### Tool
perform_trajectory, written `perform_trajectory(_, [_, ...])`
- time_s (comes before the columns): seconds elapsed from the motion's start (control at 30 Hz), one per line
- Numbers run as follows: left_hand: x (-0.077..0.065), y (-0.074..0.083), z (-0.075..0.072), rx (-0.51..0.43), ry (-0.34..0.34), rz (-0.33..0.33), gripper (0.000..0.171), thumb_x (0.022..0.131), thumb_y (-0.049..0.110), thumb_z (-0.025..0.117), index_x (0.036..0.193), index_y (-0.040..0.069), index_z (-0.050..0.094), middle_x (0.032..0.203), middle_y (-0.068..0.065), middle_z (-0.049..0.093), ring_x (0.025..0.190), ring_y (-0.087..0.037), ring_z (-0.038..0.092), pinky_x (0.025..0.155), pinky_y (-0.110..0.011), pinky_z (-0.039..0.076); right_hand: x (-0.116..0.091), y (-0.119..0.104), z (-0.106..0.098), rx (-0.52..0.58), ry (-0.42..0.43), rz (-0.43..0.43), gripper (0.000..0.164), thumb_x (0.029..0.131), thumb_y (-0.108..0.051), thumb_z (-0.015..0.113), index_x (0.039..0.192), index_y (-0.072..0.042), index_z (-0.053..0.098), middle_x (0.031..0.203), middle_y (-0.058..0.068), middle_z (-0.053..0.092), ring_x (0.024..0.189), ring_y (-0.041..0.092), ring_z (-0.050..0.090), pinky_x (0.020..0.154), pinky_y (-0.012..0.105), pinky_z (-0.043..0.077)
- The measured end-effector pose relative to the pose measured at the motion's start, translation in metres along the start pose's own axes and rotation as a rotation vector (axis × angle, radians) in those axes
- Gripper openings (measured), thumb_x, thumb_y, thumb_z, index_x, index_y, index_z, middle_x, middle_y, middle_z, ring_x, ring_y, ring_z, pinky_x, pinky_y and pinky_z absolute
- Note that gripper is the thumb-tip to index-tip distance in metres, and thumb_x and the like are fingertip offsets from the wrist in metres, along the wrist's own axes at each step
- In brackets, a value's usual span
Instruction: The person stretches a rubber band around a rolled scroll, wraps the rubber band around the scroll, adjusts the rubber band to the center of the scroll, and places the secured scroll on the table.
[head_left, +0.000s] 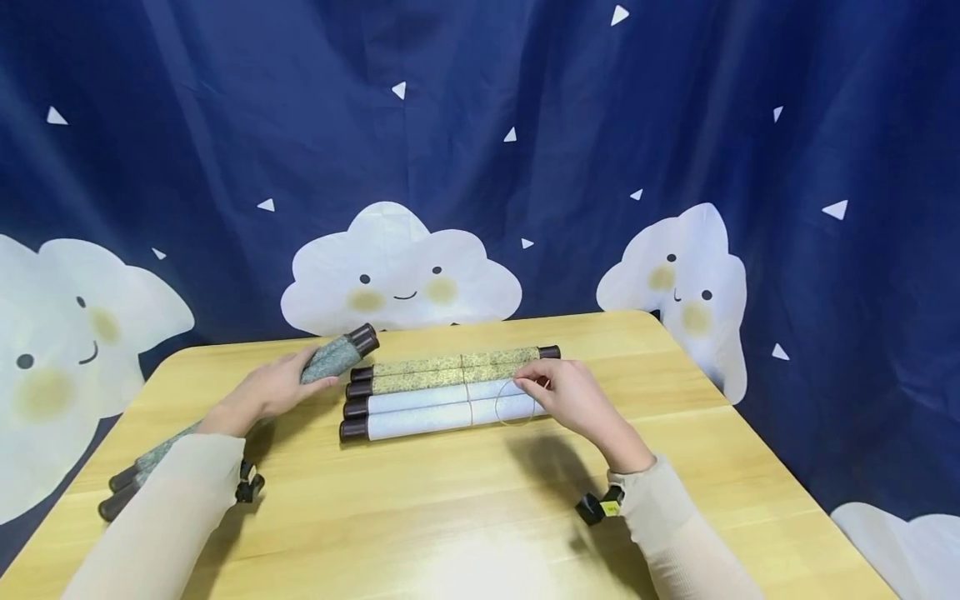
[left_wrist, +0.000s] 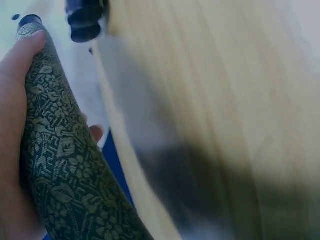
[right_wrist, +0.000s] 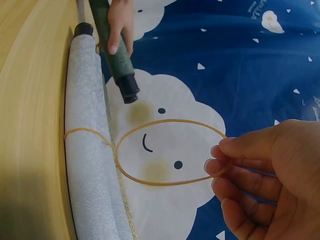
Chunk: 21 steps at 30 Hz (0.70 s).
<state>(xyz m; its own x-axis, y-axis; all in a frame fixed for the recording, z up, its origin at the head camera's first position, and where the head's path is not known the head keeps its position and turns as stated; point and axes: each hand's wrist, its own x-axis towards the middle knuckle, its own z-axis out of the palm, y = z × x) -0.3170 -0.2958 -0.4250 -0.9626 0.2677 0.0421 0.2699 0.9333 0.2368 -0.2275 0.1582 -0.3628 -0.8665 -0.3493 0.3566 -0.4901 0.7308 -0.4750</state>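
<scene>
My left hand (head_left: 281,383) grips a pair of green patterned scrolls (head_left: 330,360) with dark end knobs, held slanting at the left; its thumb lies along the fabric in the left wrist view. Between thumb and fingers of my right hand (head_left: 576,398) hangs a thin tan rubber band (right_wrist: 172,120), a loose loop. Below it lie two white scrolls (head_left: 420,419) side by side, with two gold-flecked scrolls (head_left: 420,379) behind them. Another rubber band (right_wrist: 82,129) runs across these scrolls near their middle. My right hand partly covers their right ends.
The light wooden table (head_left: 420,517) carries everything, its back edge just behind the scrolls. A dark blue curtain (head_left: 465,150) with white clouds and triangles hangs behind it. Each wrist wears a small dark camera.
</scene>
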Motion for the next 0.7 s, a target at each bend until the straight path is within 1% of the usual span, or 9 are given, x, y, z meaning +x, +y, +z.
perform_trajectory(0.1, [-0.003, 0.009, -0.005, -0.013, 0.002, 0.033, 0.088, 0.092, 0.065, 0.049, 0.151, 0.004, 0.028, 0.137, -0.035, 0.045, 0.118, -0.055, 0.048, 0.093, -0.068, 0.04, 0.001, 0.0, -0.001, -0.001, -0.002, 0.014, 0.012, 0.094, -0.023, 0.068, 0.098, -0.016, 0.076, 0.094, -0.005, 0.072, 0.07, 0.005, 0.059, 0.065, 0.028, 0.051])
perform_trajectory(0.23, [-0.008, 0.02, -0.007, -0.011, 0.022, 0.083, 0.082, 0.092, 0.062, 0.053, 0.147, 0.004, 0.034, 0.134, -0.033, 0.049, 0.115, -0.052, 0.052, 0.088, -0.065, 0.044, 0.0, 0.0, -0.001, 0.006, -0.01, 0.033, 0.012, 0.094, -0.023, 0.067, 0.098, -0.016, 0.076, 0.095, -0.005, 0.072, 0.071, 0.005, 0.06, 0.065, 0.028, 0.05])
perform_trajectory(0.43, [-0.013, 0.036, -0.008, -0.011, 0.048, 0.117, 0.078, 0.093, 0.057, 0.055, 0.144, 0.002, 0.035, 0.135, -0.029, 0.049, 0.113, -0.049, 0.054, 0.087, -0.064, 0.046, 0.001, 0.0, 0.0, 0.014, 0.0, 0.037, 0.01, 0.094, -0.022, 0.068, 0.097, -0.016, 0.076, 0.092, -0.007, 0.071, 0.069, 0.005, 0.058, 0.063, 0.028, 0.05])
perform_trajectory(0.53, [-0.014, 0.045, -0.007, 0.0, 0.068, 0.14, 0.078, 0.093, 0.058, 0.055, 0.142, 0.0, 0.036, 0.133, -0.028, 0.052, 0.108, -0.046, 0.058, 0.085, -0.061, 0.048, 0.001, 0.0, 0.0, 0.011, 0.009, 0.036, 0.01, 0.094, -0.022, 0.068, 0.096, -0.017, 0.076, 0.091, -0.008, 0.071, 0.068, 0.005, 0.058, 0.063, 0.028, 0.049])
perform_trajectory(0.7, [-0.018, 0.061, -0.003, -0.002, 0.111, 0.158, 0.079, 0.089, 0.058, 0.061, 0.143, 0.004, 0.038, 0.127, -0.023, 0.056, 0.103, -0.039, 0.061, 0.084, -0.057, 0.05, 0.001, 0.0, 0.001, 0.009, 0.023, 0.042, 0.011, 0.094, -0.023, 0.067, 0.096, -0.017, 0.076, 0.09, -0.008, 0.07, 0.067, 0.005, 0.057, 0.061, 0.028, 0.049])
